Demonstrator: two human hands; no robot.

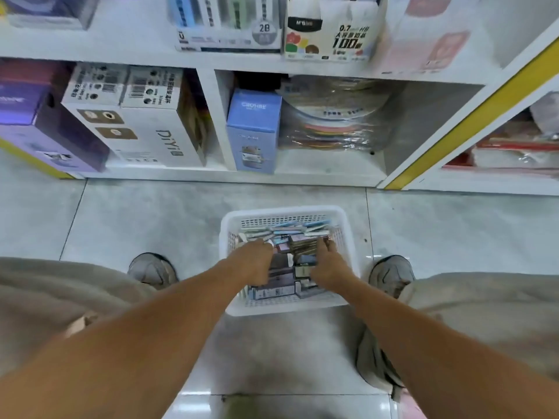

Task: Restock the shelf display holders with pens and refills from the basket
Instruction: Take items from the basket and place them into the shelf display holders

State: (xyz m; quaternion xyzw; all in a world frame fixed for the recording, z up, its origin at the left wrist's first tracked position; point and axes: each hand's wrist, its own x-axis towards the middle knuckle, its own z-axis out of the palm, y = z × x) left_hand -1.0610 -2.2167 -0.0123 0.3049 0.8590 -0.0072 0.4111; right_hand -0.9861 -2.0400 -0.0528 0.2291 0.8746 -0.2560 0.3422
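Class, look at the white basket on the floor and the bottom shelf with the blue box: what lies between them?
Only bare grey floor tile lies between the basket and the shelf holding the blue box, as the head view shows.

Boxed stock [142, 122] — blue carton [253, 128], perhaps blurred.

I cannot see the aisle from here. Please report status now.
Both hands down in the basket: left hand, right hand among the small packs; grips unclear. Basket on floor before shelf. Nothing blocking.
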